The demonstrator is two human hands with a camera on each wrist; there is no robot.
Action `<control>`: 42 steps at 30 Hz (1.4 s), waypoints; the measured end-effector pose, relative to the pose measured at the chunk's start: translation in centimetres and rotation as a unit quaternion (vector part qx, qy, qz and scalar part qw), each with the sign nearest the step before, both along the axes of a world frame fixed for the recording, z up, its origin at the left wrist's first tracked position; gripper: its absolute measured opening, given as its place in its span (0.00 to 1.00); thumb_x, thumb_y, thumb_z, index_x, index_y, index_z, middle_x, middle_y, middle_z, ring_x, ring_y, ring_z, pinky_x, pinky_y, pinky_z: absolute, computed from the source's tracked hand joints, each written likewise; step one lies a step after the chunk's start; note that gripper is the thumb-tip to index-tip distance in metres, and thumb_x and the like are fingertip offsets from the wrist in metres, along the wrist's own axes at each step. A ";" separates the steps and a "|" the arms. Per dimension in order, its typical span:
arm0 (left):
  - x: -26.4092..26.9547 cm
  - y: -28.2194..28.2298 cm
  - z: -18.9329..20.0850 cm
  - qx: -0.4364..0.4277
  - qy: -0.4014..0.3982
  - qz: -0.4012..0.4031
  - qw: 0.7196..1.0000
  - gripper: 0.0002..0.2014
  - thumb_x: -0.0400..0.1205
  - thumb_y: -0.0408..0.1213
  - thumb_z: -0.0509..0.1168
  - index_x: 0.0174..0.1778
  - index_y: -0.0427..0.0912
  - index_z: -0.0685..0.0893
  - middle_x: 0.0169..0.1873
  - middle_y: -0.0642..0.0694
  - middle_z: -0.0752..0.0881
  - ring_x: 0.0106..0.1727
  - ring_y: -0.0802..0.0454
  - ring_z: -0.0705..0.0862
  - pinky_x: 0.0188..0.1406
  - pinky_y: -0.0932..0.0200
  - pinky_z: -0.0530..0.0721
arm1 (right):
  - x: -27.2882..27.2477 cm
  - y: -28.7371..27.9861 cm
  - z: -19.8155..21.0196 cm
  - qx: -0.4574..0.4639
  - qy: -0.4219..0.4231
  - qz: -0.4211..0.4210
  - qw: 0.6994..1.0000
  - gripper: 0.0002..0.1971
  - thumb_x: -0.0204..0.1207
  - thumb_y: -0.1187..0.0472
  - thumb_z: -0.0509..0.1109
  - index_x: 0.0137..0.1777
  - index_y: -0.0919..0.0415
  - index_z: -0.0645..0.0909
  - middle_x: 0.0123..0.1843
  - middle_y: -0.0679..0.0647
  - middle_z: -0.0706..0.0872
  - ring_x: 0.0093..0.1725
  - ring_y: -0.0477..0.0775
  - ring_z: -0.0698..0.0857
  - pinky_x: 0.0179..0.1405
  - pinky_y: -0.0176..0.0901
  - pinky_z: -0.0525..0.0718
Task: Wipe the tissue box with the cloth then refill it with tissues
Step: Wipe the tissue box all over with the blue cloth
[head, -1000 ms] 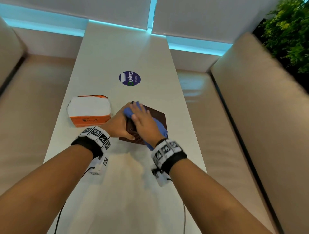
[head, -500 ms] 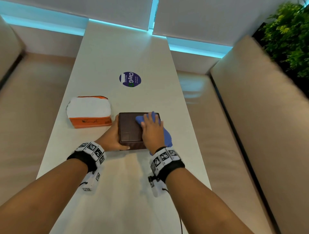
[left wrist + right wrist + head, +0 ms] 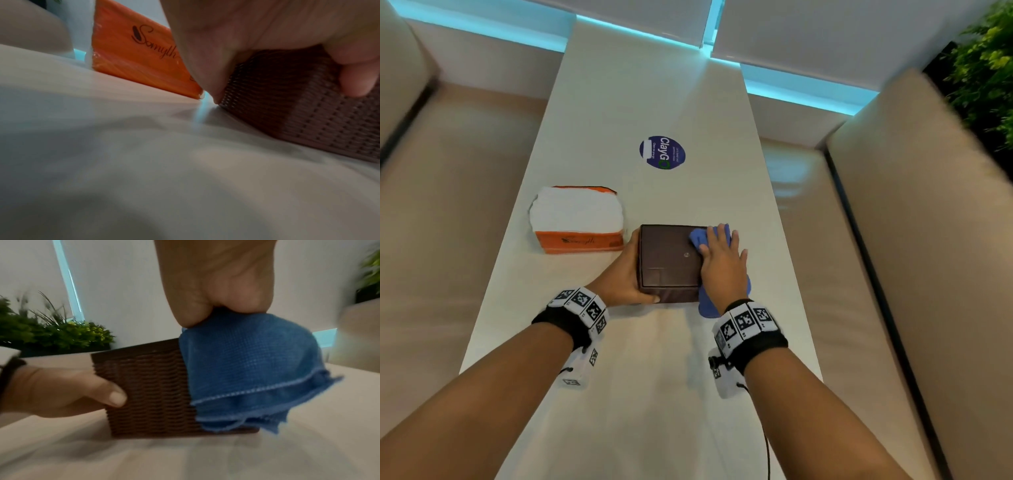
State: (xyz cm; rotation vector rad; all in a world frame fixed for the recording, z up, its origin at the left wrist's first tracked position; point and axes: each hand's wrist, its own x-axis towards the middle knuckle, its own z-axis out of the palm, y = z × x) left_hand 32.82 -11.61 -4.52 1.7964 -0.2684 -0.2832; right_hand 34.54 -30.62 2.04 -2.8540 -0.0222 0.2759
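Observation:
A dark brown woven tissue box (image 3: pixel 669 262) (image 3: pixel 304 104) (image 3: pixel 148 391) stands on the long white table (image 3: pixel 640 394). My left hand (image 3: pixel 625 275) (image 3: pixel 61 391) grips its left side, thumb on the near face. My right hand (image 3: pixel 722 260) lies flat on the box's right top, pressing a blue cloth (image 3: pixel 710 236) (image 3: pixel 246 369) that drapes down the right side. An orange pack of white tissues (image 3: pixel 577 221) (image 3: pixel 139 53) lies just left of the box.
A round purple sticker (image 3: pixel 662 152) marks the table farther back. Beige benches (image 3: pixel 893 274) run along both sides of the table. Green plants (image 3: pixel 986 68) stand at the far right.
The box was turned square to me and drawn slightly nearer. My right hand and the cloth slid from the middle of the top to its right side.

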 end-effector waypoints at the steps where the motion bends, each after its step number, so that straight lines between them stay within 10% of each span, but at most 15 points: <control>1: -0.1 -0.1 0.0 -0.001 -0.001 0.001 1.000 0.60 0.57 0.45 0.81 0.68 0.86 0.43 0.76 0.52 0.66 0.77 0.62 0.68 0.74 0.61 0.72 | 0.1 0.2 0.1 0.000 0.000 -0.017 1.000 0.24 0.88 0.57 0.46 0.83 0.57 0.55 0.86 0.55 0.52 0.85 0.60 0.48 0.82 0.61 0.53; 7: -0.2 -0.6 0.9 0.021 0.019 0.005 1.000 0.55 0.62 0.40 0.79 0.80 0.40 0.52 0.80 0.40 0.62 0.79 0.65 0.65 0.74 0.70 0.66 | -1.6 6.5 0.3 0.004 0.026 0.097 0.995 0.25 0.88 0.55 0.45 0.84 0.58 0.52 0.87 0.56 0.49 0.86 0.59 0.45 0.83 0.57 0.45; 10: -0.6 -0.2 0.8 0.068 0.058 0.019 0.996 0.36 0.77 0.28 0.68 0.79 0.28 0.59 0.79 0.30 0.64 0.82 0.46 0.64 0.79 0.59 0.61 | -1.1 9.1 0.0 0.016 0.017 0.128 0.992 0.25 0.88 0.54 0.45 0.84 0.58 0.52 0.87 0.54 0.50 0.86 0.59 0.44 0.83 0.58 0.43; 14: 0.5 -0.6 1.0 0.034 0.008 0.021 0.999 0.58 0.64 0.37 0.81 0.80 0.52 0.46 0.81 0.45 0.59 0.79 0.72 0.59 0.80 0.66 0.61 | 1.0 8.9 -0.2 -0.022 -0.011 0.118 0.993 0.25 0.88 0.53 0.44 0.84 0.58 0.52 0.87 0.54 0.52 0.86 0.58 0.46 0.83 0.63 0.45; 17: 0.1 -0.4 1.2 -0.009 -0.003 0.016 1.000 0.58 0.58 0.40 0.82 0.71 0.73 0.48 0.74 0.59 0.66 0.75 0.72 0.68 0.69 0.72 0.71 | 2.7 7.0 -0.3 -0.017 -0.023 0.066 0.997 0.24 0.88 0.55 0.45 0.83 0.58 0.54 0.86 0.55 0.54 0.86 0.58 0.47 0.82 0.65 0.46; 22: 0.2 0.1 0.4 -0.017 -0.009 0.010 1.000 0.58 0.57 0.40 0.80 0.73 0.70 0.46 0.72 0.61 0.66 0.73 0.73 0.69 0.66 0.76 0.71 | 4.4 2.2 -0.6 0.014 -0.025 -0.051 0.998 0.23 0.88 0.57 0.47 0.82 0.59 0.59 0.85 0.56 0.57 0.85 0.59 0.52 0.81 0.66 0.52; 26: 0.5 0.2 0.2 -0.002 0.002 -0.005 1.000 0.61 0.57 0.40 0.80 0.76 0.67 0.43 0.74 0.62 0.64 0.75 0.74 0.65 0.71 0.76 0.67 | 4.8 -0.7 0.5 0.186 0.005 -0.121 0.975 0.21 0.89 0.57 0.48 0.72 0.67 0.72 0.71 0.67 0.78 0.70 0.66 0.77 0.61 0.49 0.74; 33: 1.7 1.0 0.4 0.029 -0.008 -0.020 0.999 0.62 0.56 0.46 0.79 0.74 0.68 0.38 0.74 0.65 0.59 0.73 0.83 0.60 0.67 0.84 0.62 | 4.9 -5.9 0.8 0.111 0.076 -0.182 0.974 0.23 0.89 0.58 0.46 0.63 0.76 0.76 0.65 0.73 0.81 0.64 0.70 0.80 0.59 0.52 0.76; 37: 2.8 1.2 0.1 0.042 -0.021 -0.024 0.999 0.67 0.54 0.46 0.80 0.81 0.48 0.40 0.77 0.50 0.62 0.78 0.61 0.63 0.74 0.74 0.64 | 4.1 -7.1 -0.1 0.083 0.104 -0.152 0.979 0.21 0.89 0.57 0.47 0.65 0.71 0.76 0.64 0.69 0.82 0.64 0.67 0.80 0.58 0.49 0.76; 42: 4.0 1.5 0.3 0.068 -0.023 -0.026 0.997 0.68 0.54 0.45 0.80 0.82 0.45 0.41 0.78 0.45 0.64 0.80 0.53 0.65 0.78 0.54 0.66 | 2.9 -6.6 -2.4 0.027 0.146 -0.101 0.984 0.31 0.85 0.42 0.49 0.84 0.53 0.50 0.86 0.61 0.49 0.83 0.70 0.54 0.79 0.62 0.58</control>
